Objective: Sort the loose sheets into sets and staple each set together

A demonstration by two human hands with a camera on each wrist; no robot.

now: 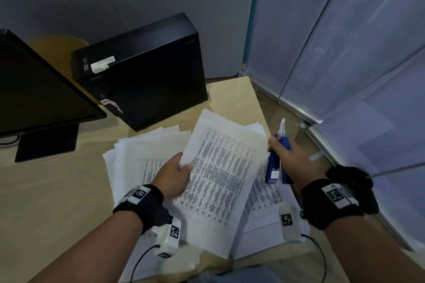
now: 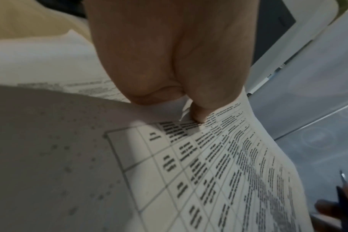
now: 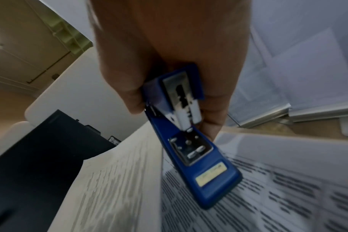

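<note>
My left hand (image 1: 178, 173) pinches the left edge of a set of printed sheets (image 1: 220, 174) and holds it tilted above the desk; the thumb (image 2: 199, 113) lies on the top sheet (image 2: 218, 164). Just past the set's right edge, my right hand (image 1: 287, 151) grips a blue stapler (image 1: 274, 167). The stapler (image 3: 191, 141) hangs with its base swung apart from its head, over printed pages. More loose sheets (image 1: 138, 156) lie fanned on the desk beneath and to the left, and others (image 1: 264, 193) lie under the stapler.
A black computer case (image 1: 142, 71) lies at the back of the wooden desk (image 1: 57, 190). A dark monitor (image 1: 34, 85) on its stand is at the left. The desk's right edge (image 1: 259, 99) borders the floor and pale partition panels (image 1: 345, 53).
</note>
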